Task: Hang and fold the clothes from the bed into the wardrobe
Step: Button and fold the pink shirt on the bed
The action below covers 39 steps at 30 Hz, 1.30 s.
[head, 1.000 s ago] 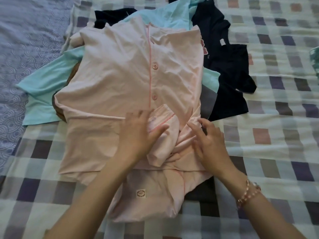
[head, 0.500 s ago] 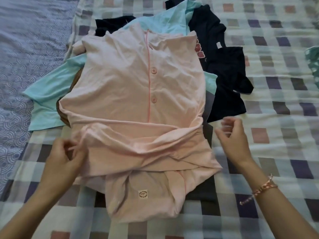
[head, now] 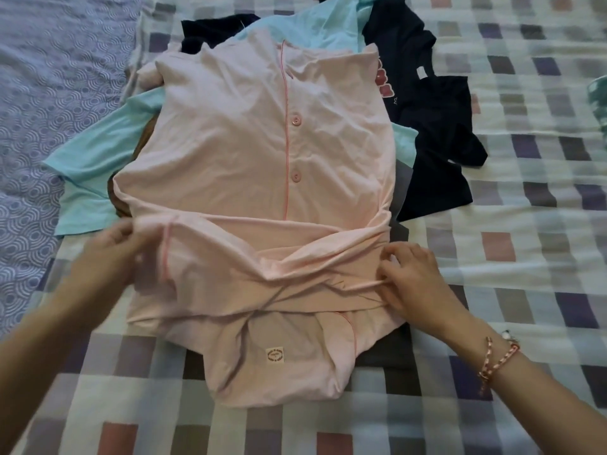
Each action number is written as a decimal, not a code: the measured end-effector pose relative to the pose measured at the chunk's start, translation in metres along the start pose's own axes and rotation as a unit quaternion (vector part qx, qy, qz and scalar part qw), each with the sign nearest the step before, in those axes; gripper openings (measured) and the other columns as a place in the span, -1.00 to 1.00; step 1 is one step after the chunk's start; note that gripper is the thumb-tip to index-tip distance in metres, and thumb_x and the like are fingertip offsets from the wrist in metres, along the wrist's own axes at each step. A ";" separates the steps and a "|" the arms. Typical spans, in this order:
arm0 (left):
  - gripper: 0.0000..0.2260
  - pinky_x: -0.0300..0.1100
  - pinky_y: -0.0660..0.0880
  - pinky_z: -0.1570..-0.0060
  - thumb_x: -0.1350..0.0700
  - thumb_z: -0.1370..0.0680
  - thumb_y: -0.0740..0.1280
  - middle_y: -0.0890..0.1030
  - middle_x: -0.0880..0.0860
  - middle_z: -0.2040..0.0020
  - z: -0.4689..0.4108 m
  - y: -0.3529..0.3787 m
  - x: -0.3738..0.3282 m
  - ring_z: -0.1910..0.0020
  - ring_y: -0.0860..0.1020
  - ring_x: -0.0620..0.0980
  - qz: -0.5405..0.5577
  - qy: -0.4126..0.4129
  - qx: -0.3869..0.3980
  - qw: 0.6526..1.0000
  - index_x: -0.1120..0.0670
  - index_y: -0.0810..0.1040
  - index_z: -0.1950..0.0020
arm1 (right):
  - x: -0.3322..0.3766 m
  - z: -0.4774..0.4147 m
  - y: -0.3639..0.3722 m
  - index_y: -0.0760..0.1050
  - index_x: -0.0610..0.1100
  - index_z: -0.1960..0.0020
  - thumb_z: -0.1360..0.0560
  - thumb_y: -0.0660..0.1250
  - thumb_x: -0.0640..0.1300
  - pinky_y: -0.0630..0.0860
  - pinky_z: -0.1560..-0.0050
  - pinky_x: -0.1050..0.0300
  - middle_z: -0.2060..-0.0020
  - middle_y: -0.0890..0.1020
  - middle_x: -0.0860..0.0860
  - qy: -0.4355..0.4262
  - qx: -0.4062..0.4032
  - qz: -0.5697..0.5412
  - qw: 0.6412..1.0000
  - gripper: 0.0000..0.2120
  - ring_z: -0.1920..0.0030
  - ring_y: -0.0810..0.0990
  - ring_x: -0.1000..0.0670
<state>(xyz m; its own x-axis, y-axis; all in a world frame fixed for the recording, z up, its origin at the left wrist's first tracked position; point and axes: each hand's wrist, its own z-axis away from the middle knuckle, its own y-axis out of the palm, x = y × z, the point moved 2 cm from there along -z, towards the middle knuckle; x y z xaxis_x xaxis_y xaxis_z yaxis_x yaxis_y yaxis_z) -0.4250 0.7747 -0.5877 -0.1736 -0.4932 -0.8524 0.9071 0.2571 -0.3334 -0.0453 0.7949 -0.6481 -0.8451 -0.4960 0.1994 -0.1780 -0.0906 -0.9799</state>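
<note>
A pale pink button-front shirt (head: 236,149) lies flat on top of a pile of clothes on the bed, its sleeves folded across the lower half. My left hand (head: 108,251) pinches the cuff of one pink sleeve at the shirt's left edge. My right hand (head: 414,277) grips the bunched pink fabric at the shirt's right edge. Under the shirt lie a light teal garment (head: 98,159) and dark navy clothes (head: 437,139). A brown garment (head: 144,139) peeks out at the left.
The pile rests on a checked bedcover (head: 525,257) of grey, purple and pink squares. A blue-grey patterned sheet (head: 49,77) covers the bed's left side. A bit of teal patterned cloth (head: 599,90) shows at the right edge.
My left hand has carried the sleeve cuff out to the shirt's left edge and higher. My right hand has come in from the bedcover and taken hold of the shirt's right edge.
</note>
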 end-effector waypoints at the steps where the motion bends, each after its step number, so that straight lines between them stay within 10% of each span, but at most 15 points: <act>1: -0.87 -0.21 0.54 0.29 0.02 -0.54 0.30 0.63 -0.11 0.34 -0.006 -0.009 -0.005 0.31 0.56 -0.15 -0.005 0.028 -0.029 0.999 -0.02 0.59 0.18 | -0.003 0.004 -0.004 0.43 -0.12 0.21 -0.34 0.45 -0.18 0.32 -0.04 0.09 0.13 0.56 -0.09 -0.031 -0.037 0.005 0.999 -0.82 0.02 0.45 -0.07; 6: -0.74 -0.36 0.51 0.33 -0.26 -0.38 0.39 0.61 -0.06 0.28 -0.022 -0.044 -0.003 0.36 0.54 -0.26 -0.052 0.061 -0.089 0.993 -0.09 0.57 0.16 | -0.007 0.045 -0.013 0.42 -0.14 0.18 -0.34 0.40 -0.19 0.41 0.11 0.07 0.31 0.59 -0.09 -0.137 -0.059 0.072 0.986 -0.85 0.21 0.49 -0.07; 10: -0.90 -0.32 0.45 0.55 0.17 -0.56 0.28 0.57 -0.04 0.52 -0.011 -0.020 0.039 0.54 0.52 -0.13 -0.124 -0.138 0.061 0.981 0.18 0.55 0.02 | 0.002 0.056 0.007 0.53 -0.05 0.14 -0.29 0.48 -0.09 0.51 0.34 0.21 0.25 0.57 0.06 -0.097 0.142 -0.027 0.985 -0.81 0.31 0.55 0.07; 15: -0.72 -0.13 0.39 0.15 0.08 -0.57 0.25 0.54 0.13 0.17 -0.002 0.003 0.054 0.22 0.49 0.09 0.020 -0.191 -0.004 0.981 0.18 0.45 -0.22 | -0.003 -0.007 -0.025 0.47 -0.19 -0.21 -0.53 0.26 -0.16 0.45 0.02 0.12 0.01 0.50 -0.08 0.110 -0.076 -0.175 0.976 -0.73 0.05 0.45 0.01; 18: -0.72 -0.08 0.40 0.09 -0.02 -0.57 0.24 0.55 0.16 0.09 0.001 0.006 0.057 0.09 0.49 0.08 -0.100 -0.100 -0.050 0.989 0.20 0.52 -0.03 | -0.010 -0.046 -0.017 0.47 -0.13 -0.21 -0.49 0.35 -0.02 0.33 -0.23 0.00 -0.24 0.34 -0.15 0.171 -0.001 -0.128 0.977 -0.66 -0.18 0.35 -0.11; 23: -0.85 -0.30 0.28 0.35 0.07 -0.59 0.24 0.52 0.11 0.33 0.001 0.003 0.029 0.35 0.47 -0.22 -0.248 0.210 -0.135 0.936 0.06 0.59 0.06 | -0.021 -0.053 0.007 0.37 -0.15 0.09 -0.51 0.27 0.08 0.41 0.12 -0.02 0.06 0.43 -0.10 0.257 0.028 -0.174 0.950 -0.72 0.07 0.46 -0.13; 26: -0.79 -0.06 0.36 0.18 0.09 -0.58 0.26 0.57 0.27 0.10 -0.023 0.003 0.044 0.12 0.53 0.23 -0.324 0.183 -0.162 0.914 0.24 0.53 -0.02 | -0.015 -0.041 0.006 0.26 -0.17 -0.12 -0.53 0.27 0.02 0.38 0.17 0.12 0.08 0.44 0.00 0.354 -0.061 -0.338 0.870 -0.67 0.05 0.48 -0.07; 30: -0.53 -0.04 0.37 -0.03 -0.10 -0.55 0.25 0.48 0.24 -0.15 -0.015 0.017 0.073 -0.11 0.47 0.20 -0.183 0.004 -0.168 0.969 0.26 0.37 -0.25 | 0.013 -0.006 0.020 0.33 -0.20 -0.20 -0.47 0.31 0.13 0.40 0.05 0.12 -0.03 0.49 -0.04 0.448 0.036 -0.446 0.774 -0.52 0.00 0.48 -0.02; 34: -0.48 -0.05 0.35 0.21 -0.23 -0.42 0.35 0.51 0.15 0.13 0.010 0.013 0.093 0.14 0.48 0.13 -0.189 -0.058 -0.117 0.973 0.24 0.46 0.00 | 0.018 0.020 0.019 0.52 -0.12 0.05 -0.40 0.45 -0.03 0.47 0.30 0.23 0.16 0.63 -0.02 0.463 0.098 -0.497 0.727 -0.77 0.18 0.59 0.04; 39: -0.71 -0.12 0.33 0.34 0.04 -0.48 0.39 0.51 0.14 0.29 0.026 -0.008 0.080 0.32 0.44 0.04 -0.157 -0.025 -0.109 0.981 0.29 0.48 0.15 | 0.022 0.037 0.011 0.52 -0.22 -0.12 -0.42 0.40 -0.19 0.60 0.30 0.18 0.10 0.70 -0.13 0.476 0.055 -0.642 0.599 -0.71 0.12 0.68 -0.09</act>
<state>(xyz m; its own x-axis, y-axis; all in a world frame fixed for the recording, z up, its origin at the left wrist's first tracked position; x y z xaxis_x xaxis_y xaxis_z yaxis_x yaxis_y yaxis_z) -0.4363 0.7114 -0.6428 -0.4077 -0.6151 -0.6749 0.7068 0.2554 -0.6597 -0.0468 0.7514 -0.6545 0.0388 0.7558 0.6536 -0.9988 0.0484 0.0033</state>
